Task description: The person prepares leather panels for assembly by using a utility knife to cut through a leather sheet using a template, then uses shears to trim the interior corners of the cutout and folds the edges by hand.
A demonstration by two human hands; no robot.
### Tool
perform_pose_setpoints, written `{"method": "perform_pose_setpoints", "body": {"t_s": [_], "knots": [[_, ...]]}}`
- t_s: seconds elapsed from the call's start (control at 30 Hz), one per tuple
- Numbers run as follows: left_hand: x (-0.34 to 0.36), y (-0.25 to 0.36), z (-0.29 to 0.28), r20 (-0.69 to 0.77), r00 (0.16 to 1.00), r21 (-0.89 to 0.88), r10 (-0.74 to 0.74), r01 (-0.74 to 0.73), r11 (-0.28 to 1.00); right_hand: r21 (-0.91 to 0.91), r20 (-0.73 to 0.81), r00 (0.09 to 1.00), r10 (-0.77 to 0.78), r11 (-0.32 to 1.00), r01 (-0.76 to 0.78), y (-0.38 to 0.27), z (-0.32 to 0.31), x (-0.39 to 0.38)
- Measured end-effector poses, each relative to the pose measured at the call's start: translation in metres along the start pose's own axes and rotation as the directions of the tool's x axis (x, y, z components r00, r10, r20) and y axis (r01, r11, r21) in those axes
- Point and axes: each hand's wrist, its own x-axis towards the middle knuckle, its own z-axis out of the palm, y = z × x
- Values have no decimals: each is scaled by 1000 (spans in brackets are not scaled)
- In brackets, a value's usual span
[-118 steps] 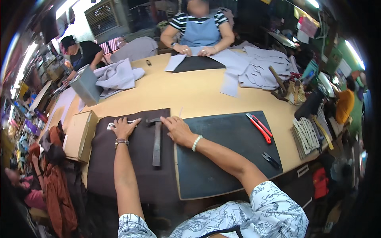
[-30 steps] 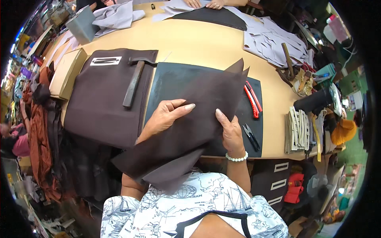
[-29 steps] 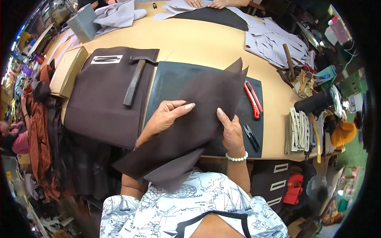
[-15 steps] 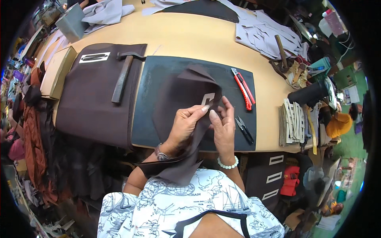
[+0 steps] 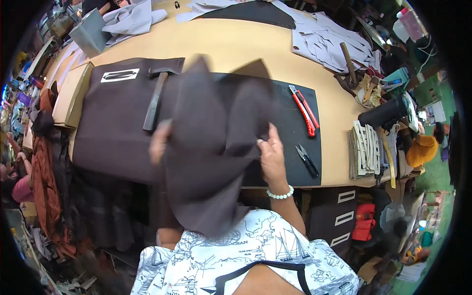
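Observation:
A floppy dark brown sheet of leather-like material is held up in front of me, folded and blurred by motion. At its right edge my right hand, with a pale bead bracelet at the wrist, pinches the material between thumb and fingers. My left hand is at the sheet's left side; it is smeared, and part of it is hidden behind the material. Below the sheet lies a black cutting mat. On the mat's right part are a red utility knife and small black thread snips.
Left of the mat lies a stack of dark brown panels with a hammer on it. A cardboard box stands at the far left. Grey-white scraps lie at the back right. A bundle of cut frames sits at the right edge.
The sheet has been lifted and opened out, and its pale rectangular window no longer shows. My left hand has swung left, away from my right hand, which stays nearly in place.

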Motion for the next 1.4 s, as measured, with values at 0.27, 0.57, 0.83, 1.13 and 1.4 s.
{"method": "perform_pose_setpoints", "body": {"t_s": [0.27,0.57,0.83,1.13,1.4], "knots": [[-6,58,-132,-455,770,304,446,-337,891,-270,129,990,55,963,-18,13,21,-9],[13,101,-89,-399,555,542,730,-500,676,-169,233,966,110,983,-71,18,24,-8],[59,-48,62,36,861,702,508,-383,601,100,197,933,300,941,-324,-22,0,-21],[33,-47,31,167,953,835,253,-273,478,-495,232,971,-62,851,173,-24,-5,-30],[-24,-30,8,262,965,955,24,-263,136,-732,140,958,-249,625,270,-28,-45,-36]]}}
